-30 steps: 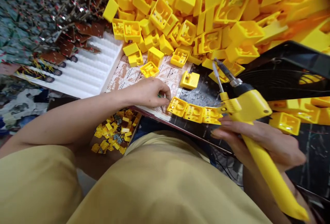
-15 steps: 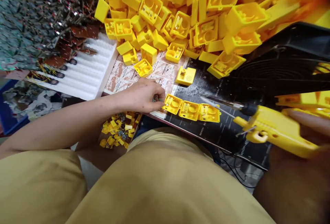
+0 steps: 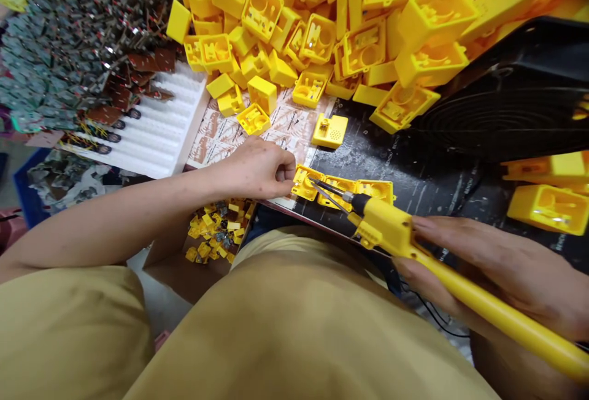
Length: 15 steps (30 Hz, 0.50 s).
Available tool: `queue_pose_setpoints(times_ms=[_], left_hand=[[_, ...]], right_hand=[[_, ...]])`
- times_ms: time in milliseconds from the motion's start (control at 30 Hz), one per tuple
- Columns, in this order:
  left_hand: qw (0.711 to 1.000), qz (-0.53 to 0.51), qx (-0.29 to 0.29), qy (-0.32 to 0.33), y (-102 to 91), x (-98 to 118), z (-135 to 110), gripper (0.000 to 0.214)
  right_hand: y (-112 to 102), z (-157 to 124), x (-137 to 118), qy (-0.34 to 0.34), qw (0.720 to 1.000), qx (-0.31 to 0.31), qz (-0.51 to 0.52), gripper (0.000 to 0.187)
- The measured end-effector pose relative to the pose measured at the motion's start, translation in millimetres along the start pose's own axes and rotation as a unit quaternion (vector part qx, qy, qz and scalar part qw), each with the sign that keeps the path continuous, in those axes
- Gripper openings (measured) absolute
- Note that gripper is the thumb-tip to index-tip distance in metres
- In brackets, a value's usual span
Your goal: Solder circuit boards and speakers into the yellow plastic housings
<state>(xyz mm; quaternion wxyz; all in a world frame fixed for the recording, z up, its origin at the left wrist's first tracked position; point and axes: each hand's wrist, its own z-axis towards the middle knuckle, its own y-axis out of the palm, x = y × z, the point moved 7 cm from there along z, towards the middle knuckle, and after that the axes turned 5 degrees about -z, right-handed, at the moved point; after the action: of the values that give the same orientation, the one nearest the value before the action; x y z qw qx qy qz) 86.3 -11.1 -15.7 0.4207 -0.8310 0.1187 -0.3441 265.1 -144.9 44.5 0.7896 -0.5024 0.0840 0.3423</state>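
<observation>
Three open yellow plastic cases (image 3: 376,190) lie in a row along the bench's front edge, small metal contacts inside. My left hand (image 3: 264,168) is closed at the left end of the row, fingertips pinched at the edge of the leftmost case (image 3: 304,184); they hide that edge. My right hand (image 3: 501,271) grips a yellow soldering gun (image 3: 391,228) with a thin feed tube beside its iron. Its tip reaches into or just over the leftmost case; whether it touches metal I cannot tell.
Many yellow cases (image 3: 317,38) are heaped at the back. A single case (image 3: 330,130) lies behind the row. Circuit boards with wires pile up on a white ridged tray (image 3: 170,124) at left. A black fan (image 3: 510,118) stands at right. Below the bench, a box holds small yellow parts (image 3: 214,231).
My right hand has brought the soldering gun leftward, from right of the row to the leftmost case. My left hand stays almost in place at that case.
</observation>
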Motion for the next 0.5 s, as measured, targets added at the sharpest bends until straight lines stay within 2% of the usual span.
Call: queue_pose_setpoints(times_ms=[100,267,500], left_hand=[[1.000,0.029,-0.001,0.005,-0.4,3.9,2.1,0.006],[0.996,0.085,-0.015,0.019,0.1,9.7,5.2,0.007],[0.998,0.055,-0.032,0.027,-3.7,6.5,1.5,0.013]], right_hand=[[3.2,2.5,-10.2,-0.086,0.996,-0.016,0.035,0.038],[12.1,2.2,-12.6,-0.072,0.995,-0.068,0.025,0.008],[13.3,-1.8,-1.9,-0.039,0.997,-0.070,-0.019,0.015]])
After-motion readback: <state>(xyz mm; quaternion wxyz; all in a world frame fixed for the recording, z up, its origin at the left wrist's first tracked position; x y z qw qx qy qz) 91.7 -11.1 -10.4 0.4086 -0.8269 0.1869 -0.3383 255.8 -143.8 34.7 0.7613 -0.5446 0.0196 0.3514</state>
